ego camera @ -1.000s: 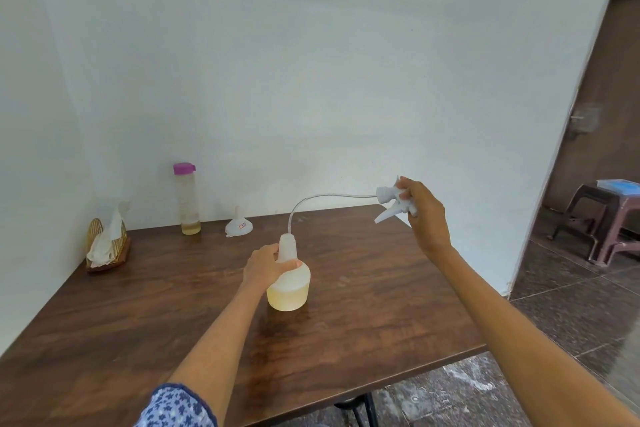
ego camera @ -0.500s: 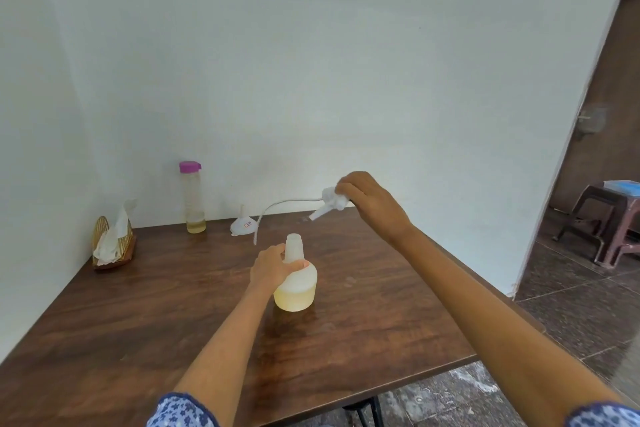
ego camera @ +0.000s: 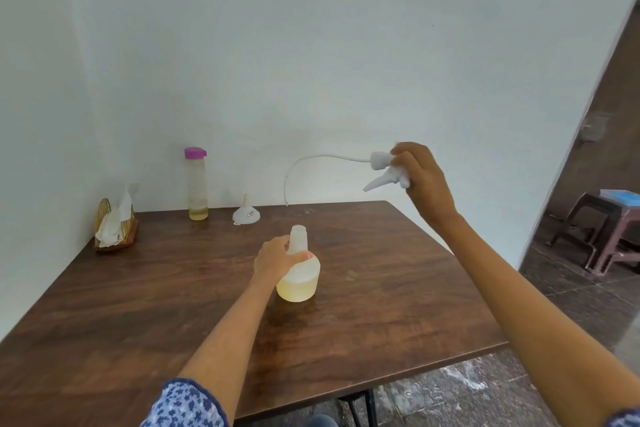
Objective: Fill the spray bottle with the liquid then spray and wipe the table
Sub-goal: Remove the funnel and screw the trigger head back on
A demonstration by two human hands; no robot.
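Right hand (ego camera: 420, 180) gripping sprayer (ego camera: 384, 170) swung back out right, tube off the neck; left hand (ego camera: 275, 258) gripped filled bottle (ego camera: 299, 276). Capping still pending.

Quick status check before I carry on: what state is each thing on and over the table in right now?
Spray bottle: upright, uncapped, partly filled with yellowish liquid.
Left hand: grips the bottle's neck.
Spray head: off the bottle, held in the air, tube hanging free.
Right hand: grips the spray head.
Purple-capped bottle: upright, capped, nearly empty.
Funnel: upside down on the table.
Tissue holder: tissues inside.
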